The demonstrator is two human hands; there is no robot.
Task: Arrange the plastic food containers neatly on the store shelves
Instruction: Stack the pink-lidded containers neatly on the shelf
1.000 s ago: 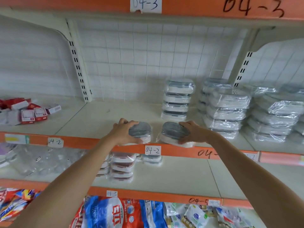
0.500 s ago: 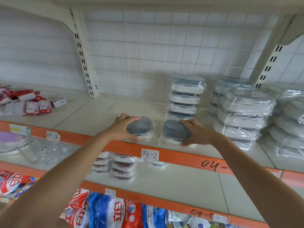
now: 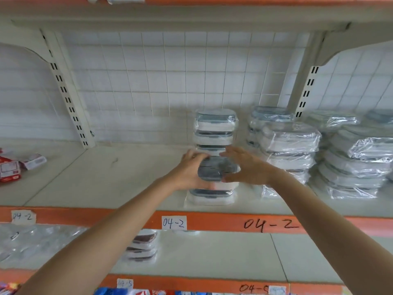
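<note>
Two hands (image 3: 191,171) (image 3: 246,167) around grey-lidded container (image 3: 214,169) atop another (image 3: 210,195).

left hand (image 3: 191,171) motion-blurred, stacked container (image 3: 217,169) edges hidden

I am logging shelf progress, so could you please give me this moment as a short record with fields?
shelf: middle shelf, edge labelled 04-2
held container: grey-lidded container, set on a lower container near the shelf's front
left hand: grips the held container's left side
right hand: fingers straight, against its right side
behind: back stack of wrapped containers by the rear wall
right: larger wrapped stacks
far left: red and white packets
shelf below: small stack of containers
</note>
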